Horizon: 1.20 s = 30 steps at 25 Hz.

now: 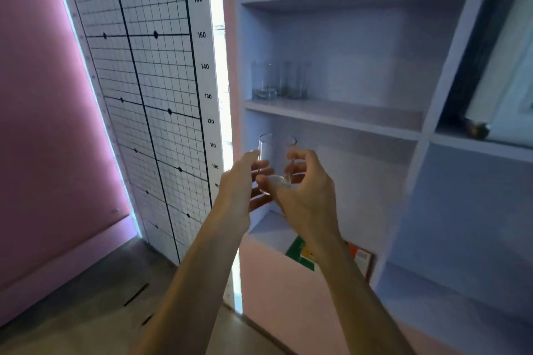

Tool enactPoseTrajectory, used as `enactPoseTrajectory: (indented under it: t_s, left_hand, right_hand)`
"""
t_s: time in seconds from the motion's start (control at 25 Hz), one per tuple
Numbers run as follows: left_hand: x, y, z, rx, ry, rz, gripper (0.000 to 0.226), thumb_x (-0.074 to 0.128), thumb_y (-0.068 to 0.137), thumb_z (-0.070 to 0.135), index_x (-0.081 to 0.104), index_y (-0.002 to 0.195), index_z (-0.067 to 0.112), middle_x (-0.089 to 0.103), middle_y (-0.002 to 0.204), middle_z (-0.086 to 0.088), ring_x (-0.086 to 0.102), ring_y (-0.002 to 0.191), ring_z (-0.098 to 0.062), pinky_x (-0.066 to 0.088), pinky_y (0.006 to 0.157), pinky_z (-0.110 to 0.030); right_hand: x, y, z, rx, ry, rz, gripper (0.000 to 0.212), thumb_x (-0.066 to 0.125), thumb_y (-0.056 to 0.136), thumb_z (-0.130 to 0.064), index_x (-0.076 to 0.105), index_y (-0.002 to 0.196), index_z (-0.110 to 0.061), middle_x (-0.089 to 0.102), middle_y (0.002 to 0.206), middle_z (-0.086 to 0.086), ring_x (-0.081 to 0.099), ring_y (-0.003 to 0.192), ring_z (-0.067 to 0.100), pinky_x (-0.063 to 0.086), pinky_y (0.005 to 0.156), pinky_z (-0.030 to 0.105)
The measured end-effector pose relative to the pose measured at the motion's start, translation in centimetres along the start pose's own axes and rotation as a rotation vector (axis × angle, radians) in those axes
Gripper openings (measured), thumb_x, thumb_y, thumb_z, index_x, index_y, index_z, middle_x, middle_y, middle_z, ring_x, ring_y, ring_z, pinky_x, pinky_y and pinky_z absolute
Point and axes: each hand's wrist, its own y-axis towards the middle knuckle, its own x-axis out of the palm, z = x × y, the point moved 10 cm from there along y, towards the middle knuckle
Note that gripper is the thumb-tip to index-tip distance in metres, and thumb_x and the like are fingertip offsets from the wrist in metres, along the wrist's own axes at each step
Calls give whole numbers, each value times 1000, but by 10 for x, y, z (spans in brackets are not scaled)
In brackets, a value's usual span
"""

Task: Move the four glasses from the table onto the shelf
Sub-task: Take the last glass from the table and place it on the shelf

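A clear glass (276,156) is held upright in the air between both hands, in front of the white shelf unit and below its middle board (346,114). My left hand (239,181) wraps its left side and my right hand (305,184) grips its right side and base. Whether this is one glass or two side by side is hard to tell through the clear walls. Two more clear glasses (265,81) (295,79) stand next to each other at the left end of that middle board. The table is out of view.
A grid chart with height numbers (161,95) covers the wall left of the shelf, beside a pink wall (43,124). A green and a red book (302,253) lie on a lower shelf. A dark round object (476,130) sits in the right compartment.
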Motion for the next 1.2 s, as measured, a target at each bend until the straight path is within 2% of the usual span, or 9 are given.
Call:
enactPoseTrajectory:
  t_s: [0.12,0.2,0.28,0.4,0.56,0.68,0.88,1.04,1.2]
  left_hand:
    - [11,46,41,45,-17,-96,27,61,95,31,73,103,9,75,91,-6,74,60,-16,63,64,-32]
    - [22,78,70,59,-59,-179,25,61,94,28,71,103,6,73,84,-8,73,54,-18,66,72,-36]
    - [35,105,94,82,-87,-248,28,62,95,28,68,106,4,72,89,-13,72,62,-23,66,78,-39]
    - [49,141,117,104,-72,-320,36,62,94,34,66,115,5,69,120,-21,68,83,-28,63,84,-40]
    - [52,175,119,90,-40,-342,40,59,96,38,67,118,6,71,124,-20,66,82,-25,61,79,-35]
    - [56,190,117,83,-40,-374,39,58,97,37,66,118,5,71,111,-17,65,81,-25,61,77,-34]
    - [58,196,122,85,-76,-398,23,58,98,32,64,91,11,64,90,-10,64,76,-23,61,75,-33]
    - [52,195,124,91,-94,-380,21,59,99,28,65,89,11,67,90,-12,67,82,-26,61,74,-32]
    - [53,194,126,96,-105,-370,22,59,99,27,65,94,6,67,94,-16,67,84,-28,61,80,-37]
  right_hand:
    - [3,49,-19,-17,-43,85,69,88,75,-48,58,132,-22,65,109,-8,64,95,9,47,75,14]
    - [2,86,-33,-17,-95,180,69,91,71,-48,63,126,-19,70,102,-6,67,91,9,53,74,19]
    - [-5,119,-45,-14,-151,294,68,93,66,-49,67,120,-17,73,98,-4,70,90,13,57,79,28]
    - [-6,159,-50,13,-217,410,70,93,64,-51,68,119,-16,75,99,-2,72,92,16,55,79,29]
    - [5,194,-39,79,-297,439,68,92,65,-48,67,119,-14,72,100,1,71,94,21,58,81,35]
    - [10,208,-31,117,-336,463,68,92,64,-46,66,118,-13,69,97,0,69,90,21,53,75,31]
    - [9,213,-24,131,-379,490,63,92,64,-45,64,112,-15,62,84,-8,65,83,19,44,60,27]
    - [10,217,-21,142,-404,492,67,91,66,-46,64,117,-12,70,100,3,68,93,23,47,74,29]
    - [9,221,-19,162,-410,464,68,91,66,-47,64,118,-13,73,108,7,69,102,26,49,79,31]
